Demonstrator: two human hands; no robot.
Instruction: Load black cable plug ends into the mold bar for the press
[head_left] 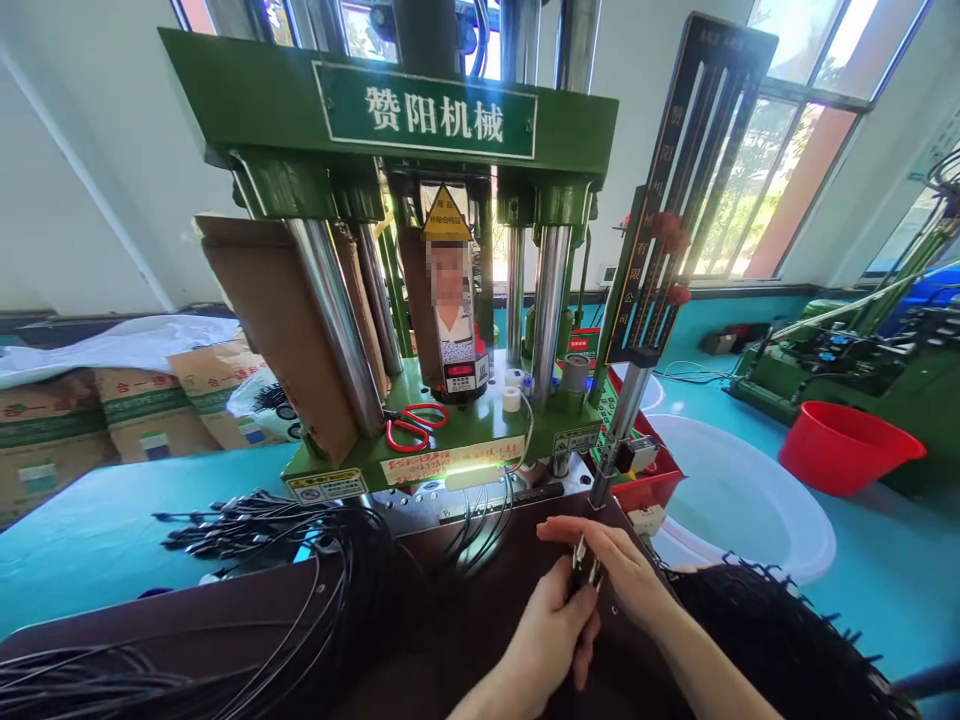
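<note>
My left hand (pixel 551 625) and my right hand (pixel 619 570) meet over the dark brown work surface (pixel 225 610) in front of a green press machine (pixel 420 300). Together they pinch a small bunch of cable ends with metal plugs (pixel 586 562), the fingers closed around them. Thin black cables (pixel 480 520) run from the machine's front slot toward my hands. A heap of black cables with moulded ends (pixel 270 520) lies to the left. Another black cable bundle (pixel 765 630) lies at the right.
Red-handled scissors (pixel 415 425) rest on the machine's green base. A white basin (pixel 742 500) and a red bucket (pixel 844 445) stand to the right on the teal floor. Brown sacks (pixel 105 410) are stacked at the left. Another green machine (pixel 862 350) stands at the far right.
</note>
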